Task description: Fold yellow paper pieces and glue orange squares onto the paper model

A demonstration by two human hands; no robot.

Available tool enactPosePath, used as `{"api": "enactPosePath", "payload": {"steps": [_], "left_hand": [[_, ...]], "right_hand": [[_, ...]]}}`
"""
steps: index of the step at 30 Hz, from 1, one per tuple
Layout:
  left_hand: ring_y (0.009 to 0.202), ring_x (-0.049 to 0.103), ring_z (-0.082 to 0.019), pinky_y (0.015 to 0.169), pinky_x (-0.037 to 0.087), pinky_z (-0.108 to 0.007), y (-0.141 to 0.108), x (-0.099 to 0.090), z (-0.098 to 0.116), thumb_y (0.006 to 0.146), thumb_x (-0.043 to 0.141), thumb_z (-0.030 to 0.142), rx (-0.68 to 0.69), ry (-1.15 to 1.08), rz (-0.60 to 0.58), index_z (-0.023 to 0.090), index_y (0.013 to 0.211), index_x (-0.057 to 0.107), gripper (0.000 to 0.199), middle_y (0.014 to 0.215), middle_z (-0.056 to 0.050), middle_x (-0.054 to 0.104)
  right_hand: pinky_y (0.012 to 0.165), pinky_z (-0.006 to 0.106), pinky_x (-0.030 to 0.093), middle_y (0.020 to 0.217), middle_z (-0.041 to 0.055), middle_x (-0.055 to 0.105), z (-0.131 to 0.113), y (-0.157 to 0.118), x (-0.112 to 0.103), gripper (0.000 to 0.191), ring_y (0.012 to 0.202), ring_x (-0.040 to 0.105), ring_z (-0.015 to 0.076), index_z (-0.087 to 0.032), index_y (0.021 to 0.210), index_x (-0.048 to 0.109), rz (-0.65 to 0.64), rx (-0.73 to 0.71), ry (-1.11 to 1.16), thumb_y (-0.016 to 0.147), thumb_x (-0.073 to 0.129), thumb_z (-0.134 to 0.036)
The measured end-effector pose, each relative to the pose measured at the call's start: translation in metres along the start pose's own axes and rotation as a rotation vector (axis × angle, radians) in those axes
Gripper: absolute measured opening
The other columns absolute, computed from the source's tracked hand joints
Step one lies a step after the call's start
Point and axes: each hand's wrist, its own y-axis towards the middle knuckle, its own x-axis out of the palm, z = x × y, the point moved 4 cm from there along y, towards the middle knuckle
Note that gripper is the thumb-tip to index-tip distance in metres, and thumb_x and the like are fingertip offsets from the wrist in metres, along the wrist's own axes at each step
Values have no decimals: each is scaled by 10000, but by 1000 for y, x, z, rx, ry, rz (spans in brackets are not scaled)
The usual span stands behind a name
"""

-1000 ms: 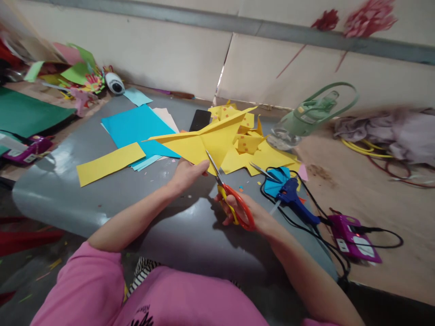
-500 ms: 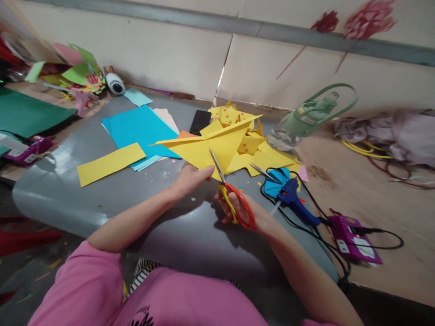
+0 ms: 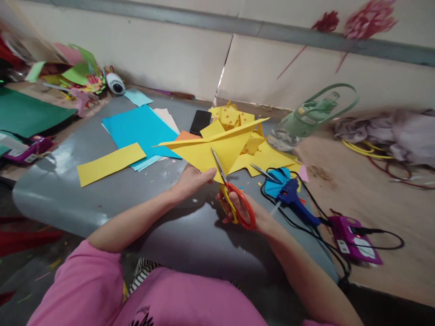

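Note:
My left hand (image 3: pixel 195 179) pinches the lower edge of a folded sheet of yellow paper (image 3: pixel 200 156), thumb on top and the other fingers hidden underneath. The paper is raised off the table, its long upper edge folded into a narrow flap. In my right hand (image 3: pixel 243 206) is a pair of scissors (image 3: pixel 240 203) with one red and one yellow handle loop. One blade lies over the face of the yellow paper, pointing away from me; the other blade is hidden behind it. Behind the sheet lie yellow dotted paper pieces (image 3: pixel 229 116).
Blue sheets (image 3: pixel 139 129) and a yellow strip (image 3: pixel 110 164) lie left, near a black phone (image 3: pixel 200 122). On the right are a blue glue gun (image 3: pixel 295 201) with black cables, tweezers (image 3: pixel 263 171), a purple box (image 3: pixel 353 240) and a green-topped bottle (image 3: pixel 302 120).
The yellow paper has shifted slightly to the right and tilted a little. My hands and the scissors are almost where they were.

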Motion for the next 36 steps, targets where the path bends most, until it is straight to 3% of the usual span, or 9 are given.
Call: {"api": "enactPosePath", "payload": {"steps": [10, 20, 25, 32, 36], "left_hand": [[608, 567, -133, 591, 492, -261, -3, 4, 3, 723, 646, 313, 9, -35, -70, 185, 719, 589, 140, 709, -33, 664], [628, 584, -146, 618, 490, -278, -3, 5, -3, 749, 648, 304, 17, -5, -77, 191, 741, 606, 121, 724, -37, 668], [628, 582, -143, 621, 486, -268, -4, 6, -1, 747, 633, 274, 1, 37, -49, 201, 691, 584, 104, 692, -25, 656], [613, 582, -135, 586, 485, -258, -4, 6, -3, 745, 638, 263, 1, 13, -44, 199, 770, 614, 73, 749, -32, 682], [645, 597, -150, 609, 485, -269, -3, 5, -5, 746, 640, 302, 11, 17, -64, 202, 764, 610, 106, 766, -41, 690]], "right_hand": [[555, 297, 614, 655, -35, 516, -4, -1, 0, 772, 560, 531, 113, -184, 988, 604, 22, -16, 5, 725, 550, -907], [543, 321, 611, 638, -41, 496, -6, -1, -2, 761, 545, 511, 118, -201, 937, 597, 46, -4, 15, 691, 567, -921], [525, 298, 604, 641, -29, 501, -6, -2, -2, 709, 563, 511, 124, -208, 963, 631, 43, 15, 50, 713, 618, -872], [488, 279, 586, 613, -34, 478, -8, -3, -3, 607, 535, 477, 115, -219, 916, 650, 41, -4, 60, 758, 640, -805], [462, 268, 567, 589, -47, 469, -9, -4, -2, 635, 509, 467, 107, -202, 916, 637, 36, 10, 76, 743, 647, -814]]}}
